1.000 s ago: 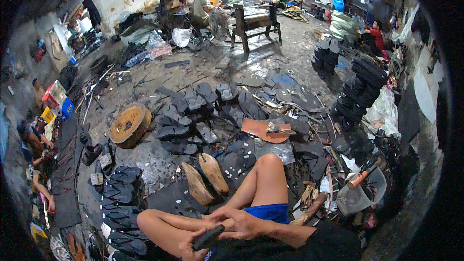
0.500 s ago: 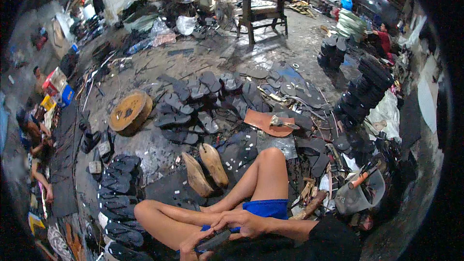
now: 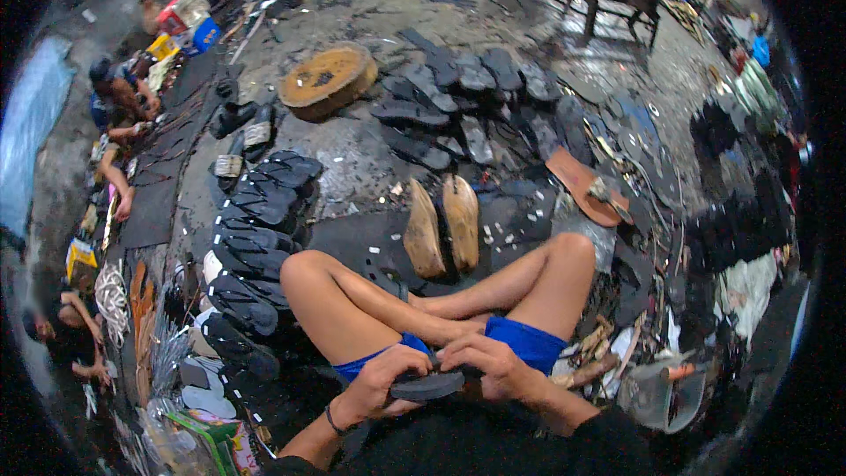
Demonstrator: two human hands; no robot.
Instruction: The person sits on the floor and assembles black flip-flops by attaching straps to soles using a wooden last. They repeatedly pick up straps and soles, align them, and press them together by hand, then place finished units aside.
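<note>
Head; left hand (image 3: 394, 376) grips black sole (image 3: 428, 387); right hand (image 3: 486, 365) alongside, hold unclear; translucent bin (image 3: 645, 407): orange object (image 3: 680, 372) at mouth

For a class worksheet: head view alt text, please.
The left hand holds a dark, sole-like piece, the right hand beside it. Beyond the crossed legs are two wooden shoe lasts; black sandals lie to the left.

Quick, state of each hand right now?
Left hand: closed, holding a dark sole-shaped piece.
Right hand: curled close beside it; grip can't be told.
</note>
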